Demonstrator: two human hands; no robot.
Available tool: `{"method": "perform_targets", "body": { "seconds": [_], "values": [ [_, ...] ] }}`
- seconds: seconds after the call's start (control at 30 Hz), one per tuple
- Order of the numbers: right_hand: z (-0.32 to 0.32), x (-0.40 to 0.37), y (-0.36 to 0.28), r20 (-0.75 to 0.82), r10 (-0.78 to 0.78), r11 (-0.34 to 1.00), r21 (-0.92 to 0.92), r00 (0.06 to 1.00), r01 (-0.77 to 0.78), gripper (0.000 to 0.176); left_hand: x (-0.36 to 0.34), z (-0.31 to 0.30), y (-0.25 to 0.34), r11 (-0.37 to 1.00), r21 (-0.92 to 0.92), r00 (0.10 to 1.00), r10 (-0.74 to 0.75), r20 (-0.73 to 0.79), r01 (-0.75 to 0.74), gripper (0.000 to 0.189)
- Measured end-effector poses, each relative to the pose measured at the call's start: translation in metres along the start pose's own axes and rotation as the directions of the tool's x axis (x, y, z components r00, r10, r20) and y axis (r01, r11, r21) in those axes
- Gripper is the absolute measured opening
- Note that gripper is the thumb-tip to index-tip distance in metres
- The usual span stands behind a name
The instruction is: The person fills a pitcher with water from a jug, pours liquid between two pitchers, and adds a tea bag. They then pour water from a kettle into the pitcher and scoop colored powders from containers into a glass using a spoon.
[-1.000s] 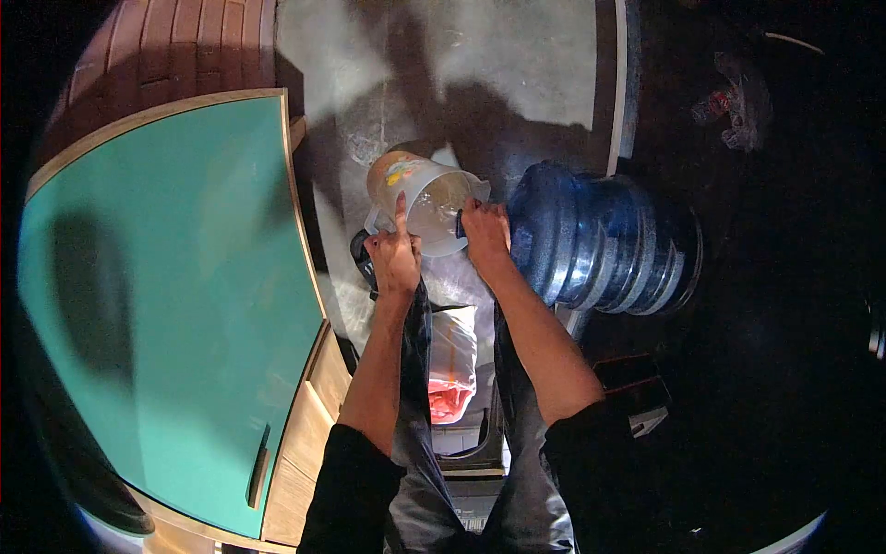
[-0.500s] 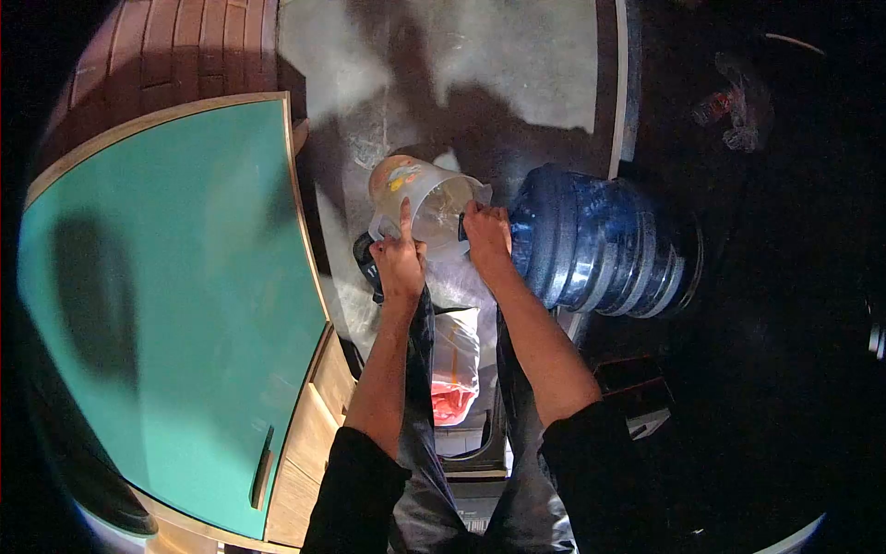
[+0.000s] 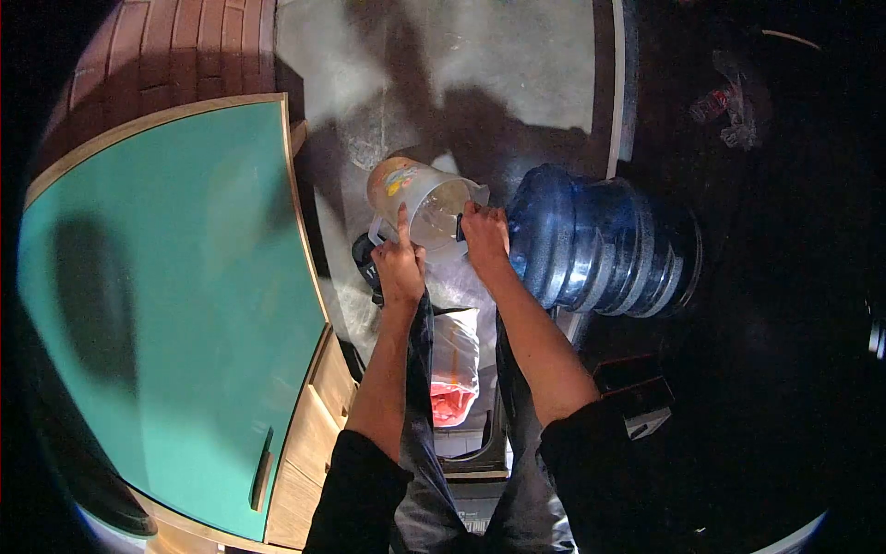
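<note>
A translucent plastic pitcher (image 3: 386, 186) with an orange and yellow print lies tilted, its open mouth turned to the right and toward me. My left hand (image 3: 401, 268) is closed on its handle, the index finger stretched along the rim. At the right lies a large blue water bottle (image 3: 591, 245) on its side, its neck end toward the pitcher. My right hand (image 3: 485, 233) is closed at that neck, which it mostly covers. A dark rim shows past the fingers, at the pitcher's mouth. Some clear liquid seems to glint inside the pitcher.
On the left stands a green-topped cabinet (image 3: 175, 305) with wooden edges. Between my legs is a white and red plastic bag (image 3: 455, 369). A dark shoe (image 3: 365, 261) shows beside the pitcher. Crumpled clear plastic (image 3: 736, 111) lies at the upper right, on dark ground.
Almost nothing differs. The pitcher and both hands have shifted very slightly to the left, and the hold of each hand is the same.
</note>
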State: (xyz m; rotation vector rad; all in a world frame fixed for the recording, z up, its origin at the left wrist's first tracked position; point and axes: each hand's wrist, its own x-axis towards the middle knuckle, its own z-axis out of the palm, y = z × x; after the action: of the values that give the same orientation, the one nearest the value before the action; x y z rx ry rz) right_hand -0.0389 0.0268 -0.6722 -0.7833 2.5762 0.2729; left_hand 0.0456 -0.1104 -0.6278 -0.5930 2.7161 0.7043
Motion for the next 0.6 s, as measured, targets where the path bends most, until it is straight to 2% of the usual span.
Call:
{"method": "perform_targets", "body": {
  "seconds": [0.1, 0.17, 0.23, 0.27, 0.3, 0.33, 0.4, 0.47, 0.53, 0.57, 0.6],
  "values": [
    [-0.006, -0.002, 0.004, 0.017, -0.017, 1.000, 0.010, 1.000, 0.017, 0.021, 0.001, -0.001, -0.003, 0.997, -0.081, 1.000, 0.009, 0.017, -0.008, 0.083],
    [-0.012, -0.004, 0.007, 0.007, -0.035, 0.999, 0.023, 0.999, 0.035, 0.022, 0.003, -0.001, -0.011, 0.967, -0.245, 0.997, 0.073, -0.011, -0.074, 0.081],
    [-0.014, -0.003, 0.008, 0.059, -0.041, 0.996, 0.077, 0.997, 0.037, 0.027, 0.009, -0.007, -0.018, 0.948, -0.299, 0.994, 0.103, -0.034, -0.109, 0.080],
    [-0.013, -0.004, 0.009, 0.059, -0.042, 0.996, 0.077, 0.997, 0.037, 0.027, 0.011, -0.010, -0.021, 0.925, -0.352, 0.990, 0.132, -0.053, -0.142, 0.080],
    [-0.013, -0.006, 0.011, -0.005, -0.042, 0.993, 0.110, 0.999, 0.042, 0.031, 0.012, -0.010, -0.026, 0.925, -0.354, 0.990, 0.131, -0.050, -0.140, 0.080],
    [-0.012, -0.010, 0.013, -0.064, -0.040, 0.989, 0.142, 0.997, 0.049, 0.035, 0.013, -0.009, -0.030, 0.898, -0.426, 0.994, 0.098, -0.054, -0.111, 0.077],
    [-0.019, -0.013, 0.019, -0.019, -0.054, 0.983, 0.175, 0.998, 0.056, 0.036, 0.011, -0.004, -0.028, 0.861, -0.502, 0.997, 0.062, -0.053, -0.080, 0.075],
    [-0.033, -0.009, 0.027, 0.015, -0.067, 0.978, 0.200, 0.998, 0.063, 0.037, 0.011, 0.004, -0.021, 0.701, -0.713, 0.998, -0.051, -0.040, 0.007, 0.072],
    [-0.042, -0.013, 0.035, 0.068, -0.097, 0.965, 0.252, 0.993, 0.077, 0.037, 0.007, 0.013, -0.011, 0.657, -0.753, 0.998, -0.058, -0.004, 0.035, 0.069],
    [-0.034, -0.015, 0.035, -0.009, -0.070, 0.964, 0.257, 0.997, 0.070, 0.040, 0.004, 0.020, -0.008, 0.626, -0.778, 0.996, -0.089, -0.001, 0.055, 0.069],
    [-0.034, -0.016, 0.037, -0.005, -0.073, 0.964, 0.257, 0.997, 0.072, 0.040, 0.002, 0.023, -0.004, 0.596, -0.799, 0.992, -0.122, 0.004, 0.077, 0.069]
  ]
}}
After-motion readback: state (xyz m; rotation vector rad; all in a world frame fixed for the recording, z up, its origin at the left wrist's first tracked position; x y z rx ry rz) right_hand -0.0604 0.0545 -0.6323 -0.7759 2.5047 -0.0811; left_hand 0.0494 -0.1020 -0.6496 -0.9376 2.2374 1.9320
